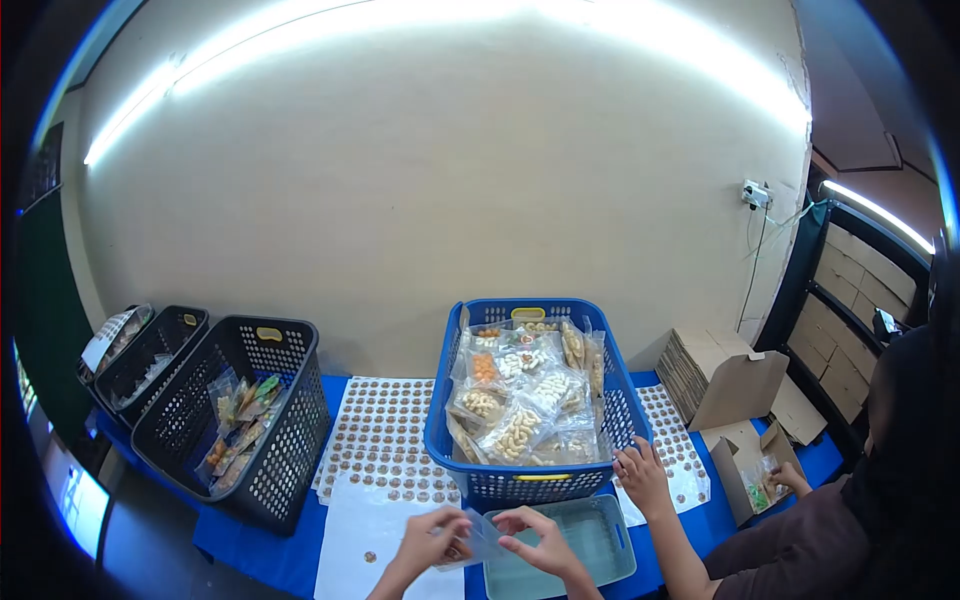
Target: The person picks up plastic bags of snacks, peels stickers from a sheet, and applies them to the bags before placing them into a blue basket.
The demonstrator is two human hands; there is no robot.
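My left hand [432, 540] pinches a clear plastic pouch [484, 543], which looks flat. Close to the pouch's other side is my right hand [540, 545], its thumb and fingers apart. Below my hands, a white backing sheet [345, 520] carries a single round sticker [370, 557]. A pale green tray [600, 530] lies partly behind my right hand. Just beyond stands a blue basket [440, 430] heaped with clear packets of snacks [520, 425], some pale and curved, others orange.
Sheets of round stickers [390, 430] flank the basket. Black baskets [300, 400] with packets stand left. At right, a co-worker has one hand [643, 475] at the blue basket's rim and another [790, 482] in a cardboard box [738, 480]. Flattened cartons [690, 375] stand behind.
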